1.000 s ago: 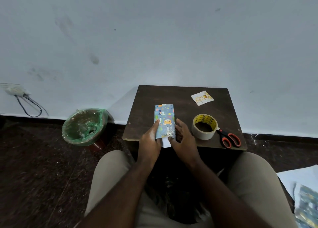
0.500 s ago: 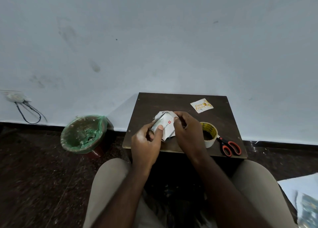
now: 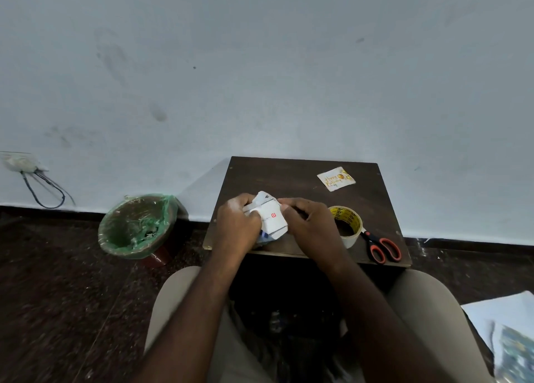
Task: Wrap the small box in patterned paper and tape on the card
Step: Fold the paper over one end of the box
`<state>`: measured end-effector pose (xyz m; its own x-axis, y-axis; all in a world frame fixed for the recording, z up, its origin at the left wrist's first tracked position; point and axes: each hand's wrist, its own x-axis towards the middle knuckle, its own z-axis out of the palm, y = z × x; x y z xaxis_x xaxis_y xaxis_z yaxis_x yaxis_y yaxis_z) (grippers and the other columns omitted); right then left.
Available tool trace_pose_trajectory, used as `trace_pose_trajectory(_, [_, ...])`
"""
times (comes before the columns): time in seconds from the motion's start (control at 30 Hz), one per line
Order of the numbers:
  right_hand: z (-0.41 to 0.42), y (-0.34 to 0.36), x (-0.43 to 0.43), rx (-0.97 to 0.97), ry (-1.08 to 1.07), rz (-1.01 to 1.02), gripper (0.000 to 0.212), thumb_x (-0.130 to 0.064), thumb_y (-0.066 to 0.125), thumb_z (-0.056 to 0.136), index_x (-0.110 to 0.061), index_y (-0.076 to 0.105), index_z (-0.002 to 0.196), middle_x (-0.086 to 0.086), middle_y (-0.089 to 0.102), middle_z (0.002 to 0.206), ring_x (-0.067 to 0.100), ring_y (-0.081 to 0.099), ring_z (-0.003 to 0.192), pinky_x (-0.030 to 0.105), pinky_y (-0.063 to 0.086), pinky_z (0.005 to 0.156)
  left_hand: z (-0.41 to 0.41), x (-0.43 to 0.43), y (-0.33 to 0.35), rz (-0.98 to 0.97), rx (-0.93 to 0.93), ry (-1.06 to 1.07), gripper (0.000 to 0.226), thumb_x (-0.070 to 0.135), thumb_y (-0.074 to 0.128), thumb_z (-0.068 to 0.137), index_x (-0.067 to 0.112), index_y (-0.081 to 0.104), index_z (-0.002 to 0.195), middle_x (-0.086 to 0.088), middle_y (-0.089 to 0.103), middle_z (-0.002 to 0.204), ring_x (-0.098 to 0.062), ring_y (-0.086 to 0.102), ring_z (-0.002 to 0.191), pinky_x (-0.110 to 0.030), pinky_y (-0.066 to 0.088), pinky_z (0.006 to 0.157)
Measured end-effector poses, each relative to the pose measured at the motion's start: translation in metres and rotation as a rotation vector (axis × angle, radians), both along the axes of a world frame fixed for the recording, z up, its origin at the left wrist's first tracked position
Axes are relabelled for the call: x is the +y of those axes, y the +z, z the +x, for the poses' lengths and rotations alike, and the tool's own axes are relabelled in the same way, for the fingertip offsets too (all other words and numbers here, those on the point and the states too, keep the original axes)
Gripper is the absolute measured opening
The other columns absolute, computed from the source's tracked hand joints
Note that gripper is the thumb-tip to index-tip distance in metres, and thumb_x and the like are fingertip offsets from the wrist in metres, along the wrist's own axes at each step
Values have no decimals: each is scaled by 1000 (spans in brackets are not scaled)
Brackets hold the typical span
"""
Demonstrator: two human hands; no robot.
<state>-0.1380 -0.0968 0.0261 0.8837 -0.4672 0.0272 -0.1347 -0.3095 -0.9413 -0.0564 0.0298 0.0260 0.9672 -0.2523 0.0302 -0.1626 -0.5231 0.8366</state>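
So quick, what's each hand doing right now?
Left hand: closed on the half-wrapped box.
Right hand: closed on the same box's paper.

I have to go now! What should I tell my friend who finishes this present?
Left hand and right hand: both hold the box up over the table, folding paper at its end.
Card: lying at the table's back, not taped on.
Tape and scissors: by the right hand, on the table.
Done: paper is around the box.
Left: close the ends, tape them, tape on the card.
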Motion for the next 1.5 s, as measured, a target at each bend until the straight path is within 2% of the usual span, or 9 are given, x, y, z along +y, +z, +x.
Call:
trace_pose_trajectory(0.1, [-4,10,0,17,101,375,23,-21,52,103,-24,75,101,-2,77,97,10,73,89,28,60,75,11,2,4,50,-12,28,28,-1,54,81,24,65,74,-3,69,79,-20,63,75,-26,51,58])
trace_pose_trajectory(0.2, [-1,7,-3,58,103,332,20,-14,58,100,-25,74,102,-3,76,101,15,71,94,32,61,80,20,3,8,83,-28,-12,24,-5,58,83,15,69,75,-5,69,78,-20,62,73,-11,39,48])
trace_pose_trajectory(0.33, [6,-5,-1,76,11,260,8,-11,71,90,-17,76,86,1,76,84,21,72,82,41,60,78,22,-1,14,113,-19,-87,21,-5,60,84,10,73,81,-4,70,78,-20,65,74,-29,52,59])
trace_pose_trajectory(0.4, [9,-9,-2,99,-10,206,9,-9,76,84,-17,73,80,1,74,76,16,69,72,43,60,77,21,-4,14,121,-24,-106,23,-3,60,83,16,71,75,1,69,73,-17,65,69,-24,50,54])
trace_pose_trajectory(0.5, [11,-9,-4,151,-13,104,21,-12,81,80,-19,64,92,-2,68,80,10,64,72,41,60,75,20,-7,14,137,-29,-111,31,1,63,84,26,64,65,7,67,71,-14,66,65,-21,52,51])
trace_pose_trajectory(0.67, [15,2,-13,172,94,-62,35,-12,76,85,-22,63,116,-19,58,94,2,58,87,14,46,68,20,-11,14,136,-33,-111,28,-1,61,86,22,69,72,2,70,74,-16,68,71,-33,57,66])
trace_pose_trajectory(0.87, [22,-4,-13,129,54,-104,17,-14,70,91,-19,70,107,-12,69,94,2,63,86,18,52,75,20,-12,13,103,-14,-79,29,0,60,85,21,70,69,0,71,75,-17,67,71,-35,58,66])
trace_pose_trajectory(1.13, [21,-9,-16,94,38,-99,11,-15,74,87,-19,72,97,-10,71,94,3,65,85,18,49,70,13,-10,8,2,-21,-98,19,7,64,87,23,72,84,11,67,80,1,61,73,-4,41,52])
trace_pose_trajectory(1.5, [24,-10,-15,72,34,-138,15,-13,65,94,-21,73,105,-11,72,91,2,65,84,18,50,70,15,-10,5,3,-15,-117,21,8,59,93,20,72,83,2,72,82,-5,65,69,-8,45,50])
